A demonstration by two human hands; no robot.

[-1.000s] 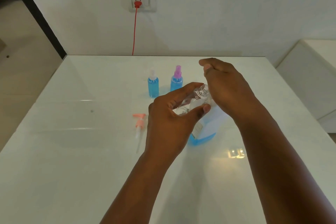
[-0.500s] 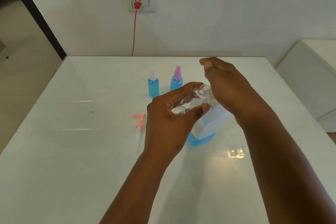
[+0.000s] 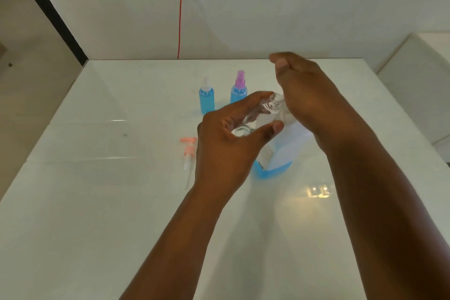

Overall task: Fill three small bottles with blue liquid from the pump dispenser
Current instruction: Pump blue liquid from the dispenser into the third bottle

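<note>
Gripping the clear bottle (image 3: pixel 261 115), left hand (image 3: pixel 226 148); right hand (image 3: pixel 309 102) curled above.

Two filled bottles (image 3: pixel 207 100) behind loose pump (image 3: pixel 188 151) — dispenser (image 3: pixel 280 156) right.

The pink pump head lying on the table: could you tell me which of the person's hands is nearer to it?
Left. The left hand, gripping the clear bottle, is just right of the pink pump head; the right hand is farther right, beyond the bottle.
</note>
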